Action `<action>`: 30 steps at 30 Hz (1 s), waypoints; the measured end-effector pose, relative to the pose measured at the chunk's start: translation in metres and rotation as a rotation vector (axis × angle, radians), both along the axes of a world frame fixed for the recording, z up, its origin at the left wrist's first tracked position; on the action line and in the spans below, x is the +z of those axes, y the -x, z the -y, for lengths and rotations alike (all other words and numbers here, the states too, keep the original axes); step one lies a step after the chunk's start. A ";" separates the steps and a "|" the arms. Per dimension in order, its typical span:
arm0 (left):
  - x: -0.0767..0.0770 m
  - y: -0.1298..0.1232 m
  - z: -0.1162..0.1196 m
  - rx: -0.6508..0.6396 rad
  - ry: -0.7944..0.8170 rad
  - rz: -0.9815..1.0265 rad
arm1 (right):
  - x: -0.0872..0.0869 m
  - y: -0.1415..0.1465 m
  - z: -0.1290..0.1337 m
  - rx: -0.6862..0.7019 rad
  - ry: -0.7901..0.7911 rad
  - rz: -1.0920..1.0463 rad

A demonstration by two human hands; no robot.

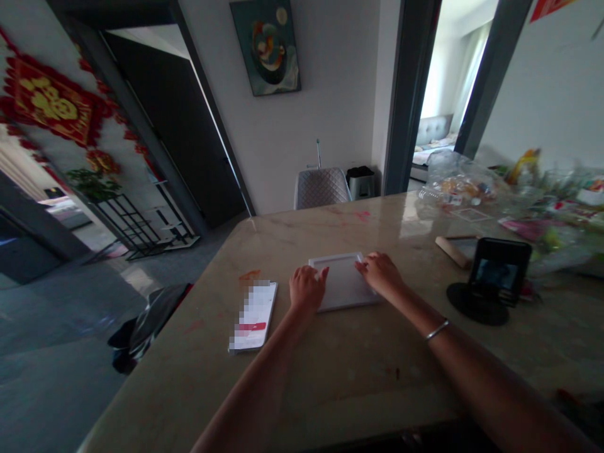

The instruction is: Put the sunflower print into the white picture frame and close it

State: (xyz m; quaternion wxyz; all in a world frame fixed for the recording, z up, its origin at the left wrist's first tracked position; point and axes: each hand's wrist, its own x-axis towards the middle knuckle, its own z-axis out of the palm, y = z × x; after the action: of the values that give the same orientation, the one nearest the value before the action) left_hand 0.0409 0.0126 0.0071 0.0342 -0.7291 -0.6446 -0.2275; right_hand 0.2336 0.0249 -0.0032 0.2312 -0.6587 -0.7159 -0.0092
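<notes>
Lying on marble-look table (368,365): white rectangular tray (344,284)
Left hand (306,287): at tray's left edge, fingers curled, thumb spread apart
Right hand (381,274): at tray's right edge, fingers bent; cannot tell if clamped
Smartphone (256,314): left of tray

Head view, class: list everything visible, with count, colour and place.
Tray: 1, white, between hands
Phone: 1, pale, beside tray
Screen stand: 1, black, table's right
Wooden item: 1, tan, beside stand
Plastic bags: several, clear, table's right
Table: 1, beige, foreground
Chair: 1, grey, beyond table
Stool: 1, grey, beside chair
Picture: 1, greenish, back wall
Decorations: several, red, mostly left wall
Plant: 1, green, above rack
Rack: 1, black, left floor
Door: 1, dark, left
Bed: 1, pale, right doorway
Bundle: 1, dark, left floor
Bracelet: 1, silver, right wrist
Left hand: 1, bare, tray's left edge
Right hand: 1, bare, tray's right edge
</notes>
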 end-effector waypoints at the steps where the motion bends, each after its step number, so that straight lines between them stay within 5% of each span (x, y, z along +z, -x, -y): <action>1: 0.003 0.001 -0.002 0.018 0.002 0.030 | 0.005 0.002 0.002 -0.012 -0.005 -0.021; 6: 0.020 0.003 -0.004 0.121 0.222 0.172 | 0.026 0.009 0.010 0.113 0.086 -0.324; 14: 0.044 0.003 0.004 0.077 0.174 0.351 | 0.043 0.006 0.020 0.276 0.042 -0.710; 22: 0.021 0.004 -0.010 0.097 0.382 0.380 | 0.014 0.004 0.002 0.124 0.291 -0.669; 30: 0.011 0.009 -0.018 0.152 0.447 0.361 | 0.010 0.003 -0.001 0.086 0.288 -0.618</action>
State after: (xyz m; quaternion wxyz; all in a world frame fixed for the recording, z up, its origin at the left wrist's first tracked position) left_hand 0.0322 0.0304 0.0181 -0.2256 -0.6160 -0.7271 -0.2024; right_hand 0.2303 0.0258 0.0072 0.3417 -0.6256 -0.6331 0.3017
